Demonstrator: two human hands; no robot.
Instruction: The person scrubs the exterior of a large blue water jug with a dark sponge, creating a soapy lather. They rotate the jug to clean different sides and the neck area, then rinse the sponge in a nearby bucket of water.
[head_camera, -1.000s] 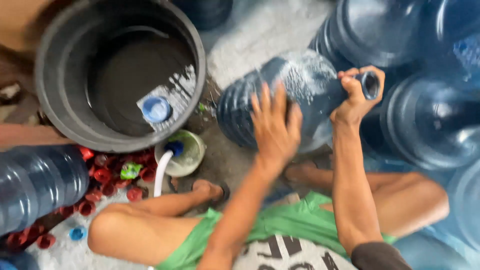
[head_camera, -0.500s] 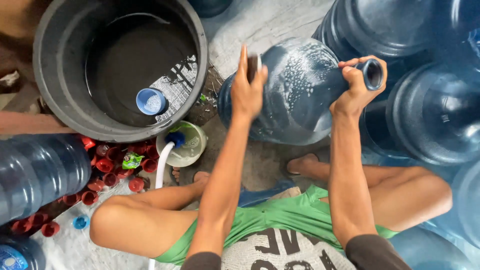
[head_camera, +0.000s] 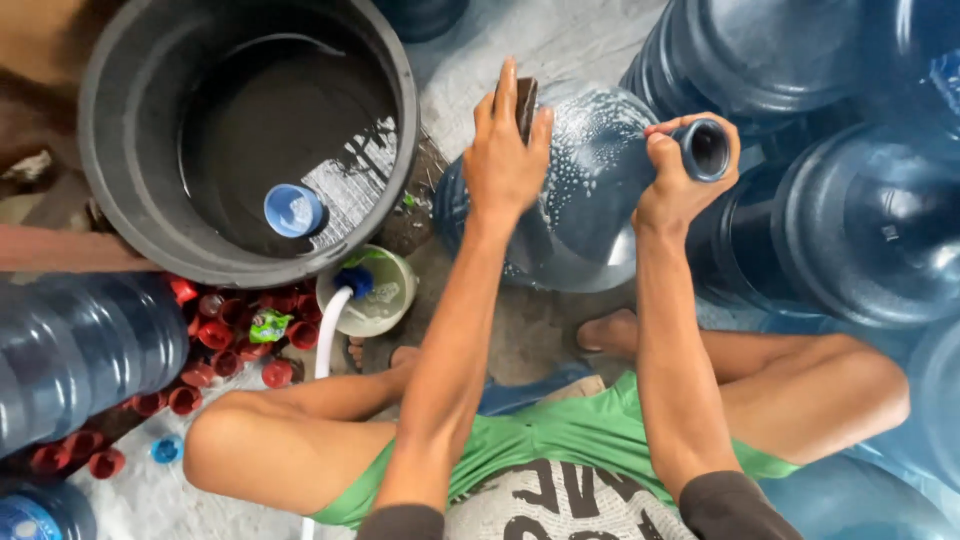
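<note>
Jug (head_camera: 590, 200) soapy, tilted; right hand (head_camera: 675, 180) grips neck, left hand (head_camera: 505, 160) presses dark pad (head_camera: 526, 105).

Wearing green shorts (head_camera: 590, 435), a pale printed shirt (head_camera: 545, 505) with dark sleeves (head_camera: 735, 505); going barefoot, arms and legs showing bare.

A small crumpled green and white packet (head_camera: 268, 325) lies on the floor among red caps (head_camera: 215, 335), just below the black tub (head_camera: 100, 150).
</note>
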